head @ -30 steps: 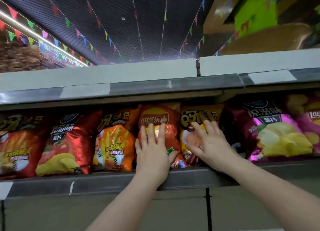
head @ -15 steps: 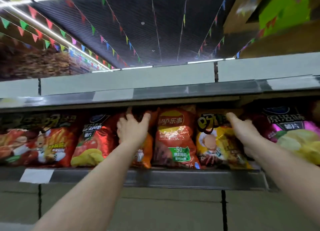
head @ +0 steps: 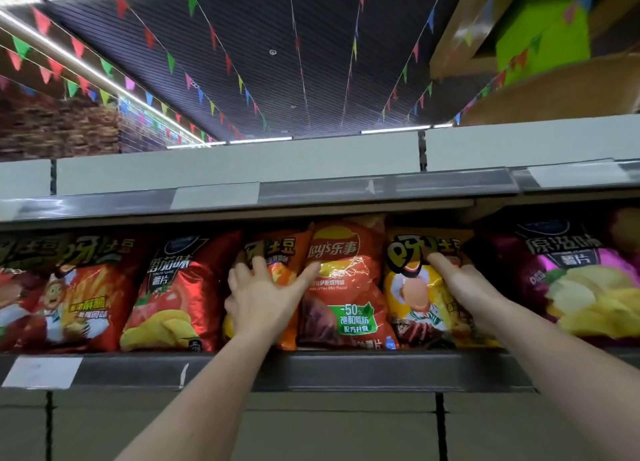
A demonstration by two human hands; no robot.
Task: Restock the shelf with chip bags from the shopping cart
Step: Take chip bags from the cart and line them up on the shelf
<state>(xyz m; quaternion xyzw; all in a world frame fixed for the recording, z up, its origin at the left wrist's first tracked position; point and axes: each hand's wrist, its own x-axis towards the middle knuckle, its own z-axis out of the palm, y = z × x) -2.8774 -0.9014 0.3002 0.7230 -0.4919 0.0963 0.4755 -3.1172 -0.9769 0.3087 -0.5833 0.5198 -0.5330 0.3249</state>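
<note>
The orange Lay's bag (head: 341,280) stands upright on the shelf (head: 311,369), and everything else sits around it. To its left, the left hand (head: 265,296) lies flat with fingers spread wide against an orange chip bag (head: 277,252), its thumb reaching onto the Lay's bag, holding nothing. To its right, the right hand (head: 465,287) presses straight fingers against the yellow chip bag (head: 412,287), with a purple bag (head: 571,287) further right and a red tomato bag (head: 176,294) further left.
</note>
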